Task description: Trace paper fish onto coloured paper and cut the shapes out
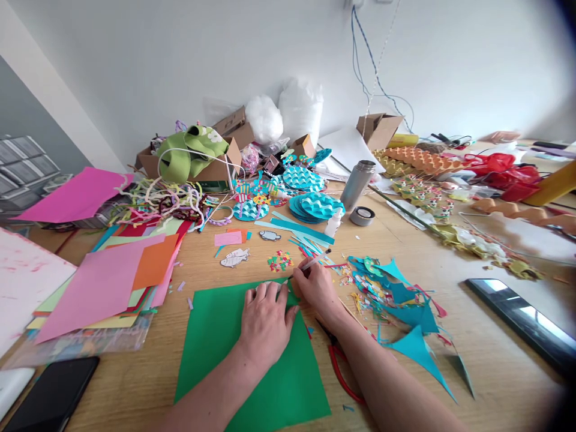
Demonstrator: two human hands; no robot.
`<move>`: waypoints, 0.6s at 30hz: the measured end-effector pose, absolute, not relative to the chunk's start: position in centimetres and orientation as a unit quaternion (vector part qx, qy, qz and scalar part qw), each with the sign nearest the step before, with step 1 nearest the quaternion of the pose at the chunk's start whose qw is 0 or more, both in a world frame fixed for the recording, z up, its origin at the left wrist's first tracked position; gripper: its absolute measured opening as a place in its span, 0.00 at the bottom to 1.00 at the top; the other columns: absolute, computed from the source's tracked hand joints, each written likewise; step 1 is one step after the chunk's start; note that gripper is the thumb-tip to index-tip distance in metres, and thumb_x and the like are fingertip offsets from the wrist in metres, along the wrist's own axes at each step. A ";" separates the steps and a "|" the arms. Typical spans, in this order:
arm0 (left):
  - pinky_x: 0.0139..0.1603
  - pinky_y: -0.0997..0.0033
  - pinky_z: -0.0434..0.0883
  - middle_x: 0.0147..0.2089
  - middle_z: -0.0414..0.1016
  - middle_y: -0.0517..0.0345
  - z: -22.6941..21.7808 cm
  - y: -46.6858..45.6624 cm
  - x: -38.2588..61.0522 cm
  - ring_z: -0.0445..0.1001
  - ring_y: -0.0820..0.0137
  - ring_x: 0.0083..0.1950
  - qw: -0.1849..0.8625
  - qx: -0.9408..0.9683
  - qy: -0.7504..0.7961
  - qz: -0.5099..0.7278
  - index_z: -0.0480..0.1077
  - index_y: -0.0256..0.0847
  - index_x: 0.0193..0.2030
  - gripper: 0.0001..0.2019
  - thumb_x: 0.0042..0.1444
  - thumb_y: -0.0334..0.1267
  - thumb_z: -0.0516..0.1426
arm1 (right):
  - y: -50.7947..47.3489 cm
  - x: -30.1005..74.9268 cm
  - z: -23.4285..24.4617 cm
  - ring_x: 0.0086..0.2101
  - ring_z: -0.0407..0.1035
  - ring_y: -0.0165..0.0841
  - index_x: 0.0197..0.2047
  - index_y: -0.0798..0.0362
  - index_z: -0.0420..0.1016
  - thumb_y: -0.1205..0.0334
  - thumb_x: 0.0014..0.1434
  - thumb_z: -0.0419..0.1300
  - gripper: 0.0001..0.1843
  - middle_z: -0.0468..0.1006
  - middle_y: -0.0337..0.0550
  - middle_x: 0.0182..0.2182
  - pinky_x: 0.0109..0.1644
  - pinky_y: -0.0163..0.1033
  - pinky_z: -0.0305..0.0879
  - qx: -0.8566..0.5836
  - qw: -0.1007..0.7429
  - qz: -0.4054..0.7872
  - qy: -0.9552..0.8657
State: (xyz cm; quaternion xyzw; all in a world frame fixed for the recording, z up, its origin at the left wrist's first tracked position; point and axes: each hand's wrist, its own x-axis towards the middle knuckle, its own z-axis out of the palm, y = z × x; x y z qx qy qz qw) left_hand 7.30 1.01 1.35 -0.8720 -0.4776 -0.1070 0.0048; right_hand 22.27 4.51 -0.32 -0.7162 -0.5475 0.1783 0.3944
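A green sheet of paper [216,354] lies on the wooden table in front of me. My left hand [267,321] rests on its upper part, fingers spread, pressing down a small white paper cutout [261,285] that is mostly covered. At the sheet's top right corner, my right hand [315,288] grips a pen [317,259], its tip close to the cutout. Two paper fish cutouts, one white [234,257] and one grey [269,236], lie beyond the sheet. Red-handled scissors [342,372] sit partly under my right forearm.
Blue paper scraps [411,309] spread to the right, near a large phone [517,324]. Coloured paper sheets [103,270] are stacked left, above a black phone [54,390]. A steel flask [357,185], a glue bottle [333,225] and blue scalloped discs [315,206] stand behind.
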 end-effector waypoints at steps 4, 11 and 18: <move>0.43 0.57 0.62 0.45 0.68 0.51 1.4 1.0 7.4 0.64 0.60 0.46 0.006 -0.871 -0.479 -0.107 0.65 0.44 0.57 0.19 0.63 0.47 0.48 | 4.4 22.3 -0.2 0.20 0.64 0.31 0.24 0.51 0.64 0.61 0.51 0.52 0.06 0.69 0.37 0.17 0.25 0.34 0.54 -0.717 0.388 0.181 -0.550; 0.43 0.57 0.62 0.46 0.69 0.51 1.4 1.1 7.1 0.64 0.60 0.47 -0.006 -0.872 -0.477 -0.107 0.64 0.45 0.58 0.19 0.63 0.48 0.47 | 4.4 22.3 -0.3 0.20 0.64 0.30 0.25 0.51 0.64 0.61 0.51 0.51 0.06 0.70 0.37 0.18 0.25 0.33 0.53 -0.714 0.388 0.180 -0.554; 0.44 0.58 0.62 0.46 0.69 0.52 1.6 1.2 6.8 0.65 0.60 0.47 -0.007 -0.878 -0.467 -0.108 0.65 0.45 0.56 0.18 0.64 0.48 0.47 | 4.3 22.3 -0.3 0.20 0.63 0.30 0.24 0.51 0.63 0.61 0.51 0.51 0.06 0.69 0.37 0.17 0.25 0.33 0.53 -0.712 0.388 0.183 -0.555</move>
